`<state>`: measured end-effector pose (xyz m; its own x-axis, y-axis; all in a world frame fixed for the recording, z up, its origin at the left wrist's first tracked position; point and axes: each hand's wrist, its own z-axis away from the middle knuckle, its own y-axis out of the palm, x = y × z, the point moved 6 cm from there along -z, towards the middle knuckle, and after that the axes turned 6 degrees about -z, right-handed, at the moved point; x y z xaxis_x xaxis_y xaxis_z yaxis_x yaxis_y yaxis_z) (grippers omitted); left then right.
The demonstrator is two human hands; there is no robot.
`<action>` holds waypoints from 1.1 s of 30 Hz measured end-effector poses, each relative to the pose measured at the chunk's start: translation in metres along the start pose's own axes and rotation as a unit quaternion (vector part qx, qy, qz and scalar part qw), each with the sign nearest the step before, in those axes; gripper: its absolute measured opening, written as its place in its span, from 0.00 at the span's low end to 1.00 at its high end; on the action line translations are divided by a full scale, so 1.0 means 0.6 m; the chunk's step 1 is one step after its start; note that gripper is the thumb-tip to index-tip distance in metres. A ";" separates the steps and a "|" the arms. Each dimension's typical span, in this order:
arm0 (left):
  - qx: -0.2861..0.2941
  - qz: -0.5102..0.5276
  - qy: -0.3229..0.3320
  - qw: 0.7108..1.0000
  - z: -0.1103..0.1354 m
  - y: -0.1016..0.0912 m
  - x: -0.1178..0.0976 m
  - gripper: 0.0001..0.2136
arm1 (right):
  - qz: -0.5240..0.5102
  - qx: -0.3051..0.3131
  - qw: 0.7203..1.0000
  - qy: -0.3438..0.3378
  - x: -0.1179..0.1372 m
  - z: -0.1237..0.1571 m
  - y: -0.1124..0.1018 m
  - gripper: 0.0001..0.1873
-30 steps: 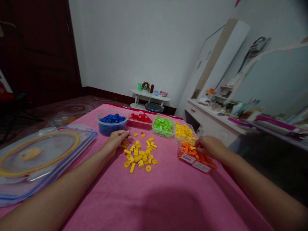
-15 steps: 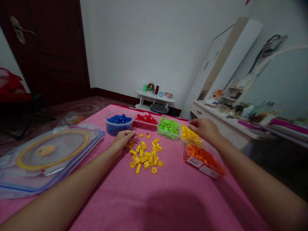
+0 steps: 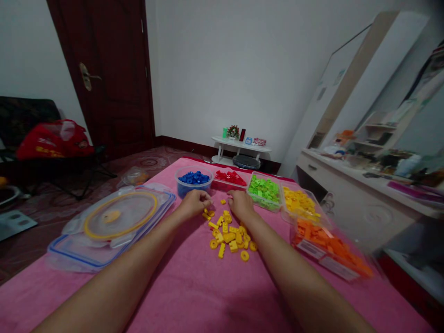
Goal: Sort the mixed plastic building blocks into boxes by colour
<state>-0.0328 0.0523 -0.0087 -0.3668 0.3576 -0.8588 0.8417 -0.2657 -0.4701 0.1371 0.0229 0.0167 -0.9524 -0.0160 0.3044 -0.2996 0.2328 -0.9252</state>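
Note:
My left hand [image 3: 197, 202] rests on the cloth in front of the round tub of blue pieces [image 3: 194, 178]. Its fingers are curled together, and whatever they hold is hidden. My right hand [image 3: 242, 203] reaches down before the box of red pieces [image 3: 230, 177], fingertips pinched at the cloth; I cannot make out what is in them. A small yellow piece [image 3: 223, 201] lies between the hands. Nearer to me is a loose pile of yellow building bricks [image 3: 229, 237], some of them ring-shaped, partly covered by my right forearm.
Boxes of green bricks [image 3: 265, 189], yellow bricks [image 3: 301, 203] and orange bricks [image 3: 329, 245] line the right side. Stacked clear lids [image 3: 121, 217] lie at the left on the pink cloth [image 3: 194, 286]. A white dresser [image 3: 322, 173] stands beyond the table's right edge.
My right hand has moved left from the yellow box to the cloth near the red box. My left hand stays by the blue tub, its fingers more curled. The view has turned slightly left.

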 end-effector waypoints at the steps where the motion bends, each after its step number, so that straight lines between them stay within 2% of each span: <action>1: 0.062 -0.020 0.006 0.998 0.003 0.005 -0.004 0.08 | 0.004 0.003 1.000 0.019 -0.007 -0.009 0.005 0.18; 4: 0.235 -0.075 0.020 0.969 0.025 0.026 -0.024 0.08 | 0.004 0.018 0.997 0.069 -0.030 -0.029 0.016 0.15; 6: 0.288 -0.116 0.015 0.951 0.038 0.035 -0.035 0.09 | -0.009 0.020 0.996 0.086 -0.040 -0.036 0.019 0.14; 8: 0.299 -0.158 0.012 0.941 0.045 0.042 -0.044 0.08 | -0.030 0.013 0.995 0.092 -0.046 -0.036 0.019 0.13; 10: 0.286 -0.189 0.021 0.939 0.048 0.047 -0.051 0.06 | -0.063 0.000 0.993 0.096 -0.049 -0.030 0.015 0.11; 14: 0.261 -0.219 0.030 0.940 0.049 0.049 -0.055 0.03 | -0.181 -0.040 0.978 0.099 -0.048 -0.007 0.001 0.08; 16: 0.267 -0.208 0.034 0.941 0.048 0.048 -0.053 0.03 | -0.271 -0.053 0.956 0.098 -0.044 0.009 -0.008 0.09; 19: 0.273 -0.183 0.035 0.944 0.045 0.043 -0.048 0.03 | -0.402 -0.049 0.909 0.102 -0.033 0.035 -0.020 0.14; 20: 0.275 -0.179 0.034 0.944 0.044 0.041 -0.048 0.03 | -0.443 -0.041 0.889 0.104 -0.029 0.043 -0.023 0.14; 21: 0.275 -0.178 0.037 0.944 0.044 0.040 -0.048 0.03 | -0.500 -0.026 0.859 0.111 -0.025 0.050 -0.024 0.13; 22: 0.271 -0.182 0.043 0.944 0.044 0.039 -0.050 0.03 | -0.571 -0.005 0.812 0.123 -0.022 0.055 -0.023 0.11; 23: 0.265 -0.191 0.048 0.944 0.045 0.039 -0.053 0.05 | -0.649 0.021 0.748 0.139 -0.019 0.060 -0.019 0.09; 25: 0.245 -0.226 0.056 0.941 0.046 0.040 -0.060 0.06 | -0.782 0.074 0.595 0.168 -0.010 0.067 -0.012 0.05; 26: 0.231 -0.250 0.058 0.939 0.047 0.041 -0.063 0.06 | -0.821 0.092 0.535 0.177 -0.007 0.069 -0.011 0.04; 27: 0.219 -0.273 0.060 0.935 0.048 0.043 -0.067 0.05 | -0.840 0.102 0.502 0.181 -0.007 0.069 -0.011 0.05; 29: 0.203 -0.307 0.066 0.928 0.052 0.047 -0.073 0.03 | -0.854 0.114 0.473 0.182 -0.007 0.069 -0.011 0.08; 33: 0.187 -0.336 0.088 0.919 0.055 0.050 -0.083 0.03 | -0.860 0.123 0.459 0.187 -0.008 0.071 -0.010 0.14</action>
<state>-0.0024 -0.0032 0.0133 -0.6563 0.6842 -0.3181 0.2416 -0.2088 -0.9476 0.1413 -0.0196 0.0110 0.7661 0.2072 0.6085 -0.6321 0.0708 0.7717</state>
